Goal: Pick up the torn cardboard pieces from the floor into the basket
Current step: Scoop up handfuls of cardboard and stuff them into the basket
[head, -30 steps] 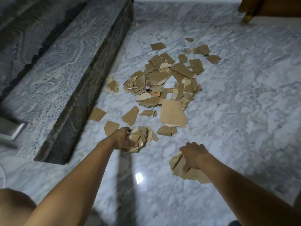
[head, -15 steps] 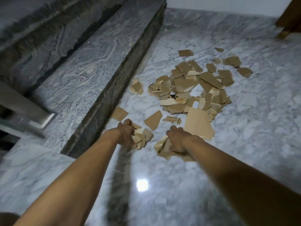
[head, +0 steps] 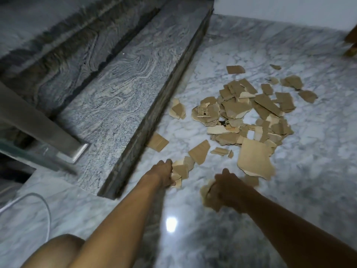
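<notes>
We note the left hand low over the floor, fingers curled round a clump of small cardboard pieces. These are flat, tan and ragged at the edges, and they fan out past the fingertips. The right hand grips a second handful of the same stock. Its outline is motion-blurred, so we cannot tell how many pieces it holds.

The main pile lies well ahead of both hands, on polished white marble with grey veining. It consists of overlapping irregular shards, brown on the faced side and paler where the liner has torn off. One printed shard carries black handling symbols. A large piece, roughly rectangular with a jagged lower edge, lies at the near side of the pile, just beyond the right hand. A triangular piece sits just beyond the left hand. A striped rectangular piece rests against the riser of the step.

The step is grey granite with wavy banding and a darker riser. A brushed-metal post stands on it at the left. A thin white cable curves across the floor near the person's knee.
</notes>
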`<state>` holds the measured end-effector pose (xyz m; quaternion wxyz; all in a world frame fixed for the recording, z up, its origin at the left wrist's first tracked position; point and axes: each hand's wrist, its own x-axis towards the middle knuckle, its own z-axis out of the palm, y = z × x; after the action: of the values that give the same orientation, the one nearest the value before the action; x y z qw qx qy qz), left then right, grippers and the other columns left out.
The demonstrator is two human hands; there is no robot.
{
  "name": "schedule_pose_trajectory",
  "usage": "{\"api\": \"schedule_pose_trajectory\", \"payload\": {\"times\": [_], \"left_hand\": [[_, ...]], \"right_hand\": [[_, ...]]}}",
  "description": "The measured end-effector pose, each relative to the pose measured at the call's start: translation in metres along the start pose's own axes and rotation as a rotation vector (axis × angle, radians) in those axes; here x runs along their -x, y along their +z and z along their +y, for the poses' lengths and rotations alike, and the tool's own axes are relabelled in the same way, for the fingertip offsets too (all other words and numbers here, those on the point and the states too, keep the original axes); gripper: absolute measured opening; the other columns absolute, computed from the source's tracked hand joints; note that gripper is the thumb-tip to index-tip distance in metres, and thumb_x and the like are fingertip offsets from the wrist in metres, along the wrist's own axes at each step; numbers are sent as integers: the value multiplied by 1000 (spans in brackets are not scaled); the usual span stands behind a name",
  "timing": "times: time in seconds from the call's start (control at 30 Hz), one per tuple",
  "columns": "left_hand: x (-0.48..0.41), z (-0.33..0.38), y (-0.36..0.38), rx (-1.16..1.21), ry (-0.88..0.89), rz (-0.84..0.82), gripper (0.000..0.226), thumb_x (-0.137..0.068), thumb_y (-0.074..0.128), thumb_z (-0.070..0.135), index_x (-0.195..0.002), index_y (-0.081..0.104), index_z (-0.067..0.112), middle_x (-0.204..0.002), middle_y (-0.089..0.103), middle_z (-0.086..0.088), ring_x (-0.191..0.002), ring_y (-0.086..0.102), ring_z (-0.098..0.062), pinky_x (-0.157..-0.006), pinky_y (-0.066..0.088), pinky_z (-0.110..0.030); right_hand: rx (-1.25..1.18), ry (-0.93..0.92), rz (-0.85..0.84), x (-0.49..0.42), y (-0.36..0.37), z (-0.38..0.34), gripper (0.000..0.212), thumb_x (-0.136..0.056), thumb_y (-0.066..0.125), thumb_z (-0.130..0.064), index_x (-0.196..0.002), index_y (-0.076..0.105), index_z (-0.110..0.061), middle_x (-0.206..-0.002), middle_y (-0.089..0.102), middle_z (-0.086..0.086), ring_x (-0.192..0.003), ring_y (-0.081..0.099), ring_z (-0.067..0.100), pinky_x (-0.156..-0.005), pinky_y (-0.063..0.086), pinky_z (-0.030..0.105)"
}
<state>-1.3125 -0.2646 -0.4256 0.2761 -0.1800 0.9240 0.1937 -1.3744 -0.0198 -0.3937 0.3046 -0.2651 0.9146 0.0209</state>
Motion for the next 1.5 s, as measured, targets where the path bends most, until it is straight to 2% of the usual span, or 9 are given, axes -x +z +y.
{"api": "schedule_pose_trajectory", "payload": {"times": [0.17,0.33,0.5,0.67,0.83,1.07,1.2,1.37,1.5], "left_hand": [[-35,-24,-55,-37,31,164,60,-78,73,34,-131,50,20,-142,35,-16,-124,46,-37,-108,39,-35],[-65,-32,-68,-45,10,89,78,-76,78,24,-145,40,18,-163,-1,-13,-149,16,-28,-120,23,-36],[-68,-31,-61,-47,-65,90,75,-78,76,27,-141,36,22,-153,20,-11,-135,40,-35,-111,37,-36],[-51,-25,-55,18,-163,116,66,-78,74,23,-130,32,27,-139,29,-16,-109,56,-40,-95,49,-42],[-37,-17,-60,-23,-217,166,71,-74,79,32,-135,44,22,-139,32,-14,-112,58,-35,-99,48,-37],[-25,53,-75,-14,-124,40,60,-66,70,54,-115,54,24,-113,45,-4,-98,57,-28,-88,51,-37],[-38,114,-81,51,-54,-17,79,-45,62,68,-113,58,30,-108,58,0,-94,62,-21,-87,54,-38],[-35,187,-84,22,46,-113,63,-62,71,55,-119,61,29,-113,66,2,-104,61,-21,-91,52,-35],[-38,210,-85,37,47,-161,54,-68,74,46,-116,60,28,-110,67,8,-96,62,-13,-79,47,-21]], "right_hand": [[3,-185,-102,-22,-49,-8,59,-84,70,-34,-132,46,-11,-128,44,13,-120,51,35,-94,47,45],[269,-371,217,-89,-91,-22,42,-88,55,-16,-128,44,-8,-133,42,14,-121,46,34,-92,51,48],[339,-334,52,-123,-60,-22,52,-86,61,-17,-135,43,-11,-145,37,12,-131,42,33,-101,45,49],[353,-354,123,-117,-49,-19,52,-82,67,-22,-127,41,-19,-121,49,8,-111,55,30,-96,45,47],[99,-324,-32,-99,-50,-8,41,-81,68,-17,-118,49,-15,-118,52,9,-109,59,29,-79,46,34],[-456,-239,128,-41,-133,71,73,-90,71,-29,-150,34,-10,-148,45,8,-136,43,25,-102,35,25],[-210,-159,-74,-14,-137,128,73,-92,67,-33,-150,28,-12,-149,42,11,-131,46,29,-105,41,36],[-59,-22,-174,9,-97,176,52,-87,62,-32,-129,42,-10,-129,52,13,-111,57,33,-92,52,43],[-210,102,-201,10,-81,197,61,-89,61,-33,-137,36,-7,-136,51,14,-119,56,32,-85,48,32]]}}
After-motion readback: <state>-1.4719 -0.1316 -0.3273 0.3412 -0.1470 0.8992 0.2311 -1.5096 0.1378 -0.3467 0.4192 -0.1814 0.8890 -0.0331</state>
